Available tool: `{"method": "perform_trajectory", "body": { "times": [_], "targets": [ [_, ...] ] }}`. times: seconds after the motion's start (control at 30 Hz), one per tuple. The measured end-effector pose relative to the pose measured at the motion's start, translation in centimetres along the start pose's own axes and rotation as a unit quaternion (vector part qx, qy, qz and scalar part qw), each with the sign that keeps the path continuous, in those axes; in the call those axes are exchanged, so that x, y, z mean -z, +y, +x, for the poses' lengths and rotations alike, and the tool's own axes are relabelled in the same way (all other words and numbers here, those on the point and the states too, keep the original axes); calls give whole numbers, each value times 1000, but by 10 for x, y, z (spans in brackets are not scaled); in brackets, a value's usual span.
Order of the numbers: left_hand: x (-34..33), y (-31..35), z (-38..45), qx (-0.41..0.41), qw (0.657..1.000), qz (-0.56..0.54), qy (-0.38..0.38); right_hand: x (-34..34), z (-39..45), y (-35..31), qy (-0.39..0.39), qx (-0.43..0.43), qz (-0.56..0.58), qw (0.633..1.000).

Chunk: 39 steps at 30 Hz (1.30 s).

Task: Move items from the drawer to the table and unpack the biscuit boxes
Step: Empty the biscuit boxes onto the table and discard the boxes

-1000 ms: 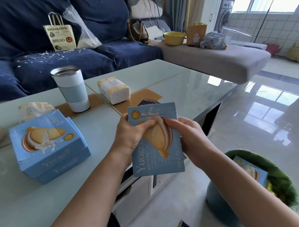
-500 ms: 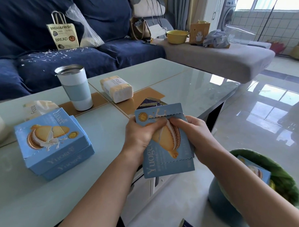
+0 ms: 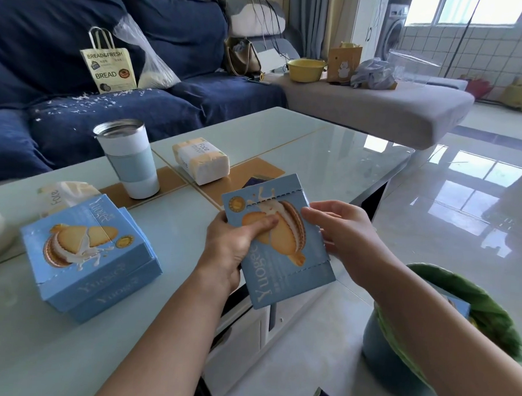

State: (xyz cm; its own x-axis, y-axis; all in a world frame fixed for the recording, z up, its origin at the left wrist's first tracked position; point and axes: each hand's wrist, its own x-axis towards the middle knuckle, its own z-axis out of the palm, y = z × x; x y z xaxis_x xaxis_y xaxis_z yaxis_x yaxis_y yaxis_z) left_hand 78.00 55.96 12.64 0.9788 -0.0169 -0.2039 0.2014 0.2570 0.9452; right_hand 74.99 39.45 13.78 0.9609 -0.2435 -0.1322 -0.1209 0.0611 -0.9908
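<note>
A: Which way does the held biscuit box [image 3: 277, 243] run?

B: Long axis tilted, top end away from the person, leaning slightly left, printed face up, over the near edge of the surface [image 3: 67, 354].

A: And the hands?

B: Left hand [image 3: 232, 250] grips its left edge, thumb across the picture. Right hand [image 3: 340, 231] clasps the right edge. Box sits between them. Two stacked boxes [image 3: 86, 259] lie further left.

Box in my hands [image 3: 281, 243]: showing smooth printed cardboard, slightly sheeny.
Table [image 3: 286, 145]: gleaming as glossy glass, reflecting light.
Cup [image 3: 127, 159]: looking matt-bodied, with a brushed metal rim.
Sofa [image 3: 198, 105]: lying as soft matt cloth.
Floor [image 3: 462, 206]: shining as polished tile.
</note>
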Motion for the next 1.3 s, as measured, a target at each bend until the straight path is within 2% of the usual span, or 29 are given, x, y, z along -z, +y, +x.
{"method": "perform_trajectory", "body": {
  "times": [0.1,0.2,0.27,0.5,0.77,1.03,1.2,1.3],
  "targets": [
    [2,2,0,12,1000,-3,-25,2,3,1,20,4,20,1000],
    [4,7,-3,32,994,-22,-101,6,8,2,58,1,46,997],
    [4,7,-4,21,992,-7,-122,8,11,4,70,-7,69,995],
    [-1,3,-4,-16,996,27,-84,8,15,5,111,40,10,993],
    [1,3,-3,-16,998,12,-67,11,11,-1,83,1,13,996],
    [4,-1,4,12,999,7,-44,10,0,-15,43,27,30,998],
    [4,-1,3,3,999,10,-38,10,-4,-21,13,-4,51,999],
    [4,-2,3,-13,999,34,-34,10,-7,-26,22,4,38,999]
  ]
}}
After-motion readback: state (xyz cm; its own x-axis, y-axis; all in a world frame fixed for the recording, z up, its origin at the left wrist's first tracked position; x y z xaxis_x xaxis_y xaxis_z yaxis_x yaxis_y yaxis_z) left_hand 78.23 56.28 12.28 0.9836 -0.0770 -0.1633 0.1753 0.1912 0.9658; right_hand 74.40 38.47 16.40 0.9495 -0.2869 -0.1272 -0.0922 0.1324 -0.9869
